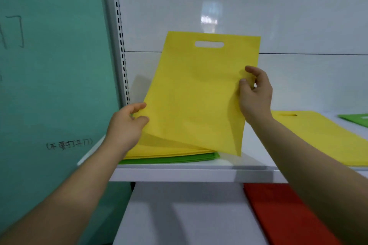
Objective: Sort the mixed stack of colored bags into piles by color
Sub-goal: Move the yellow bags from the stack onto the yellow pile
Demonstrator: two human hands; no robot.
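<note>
Yellow bag [195, 95] is pinched at its right edge by the right hand [256, 95] and at its lower left edge by the left hand [127, 125], apparently so that it can be peeled off the mixed stack [169, 155] and carried to the yellow pile [318, 135] lying further right on the same shelf [189, 173]. It is held raised just over the stack, nearly upright. Its long axis runs bottom to top with a slight rightward lean, and the handle slot is uppermost.

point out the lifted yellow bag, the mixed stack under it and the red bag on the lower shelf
lifted yellow bag [195, 95], head view, middle of its front face
mixed stack [169, 159], head view, green layers at its front edge
red bag [282, 211], head view, middle of its visible top
</note>
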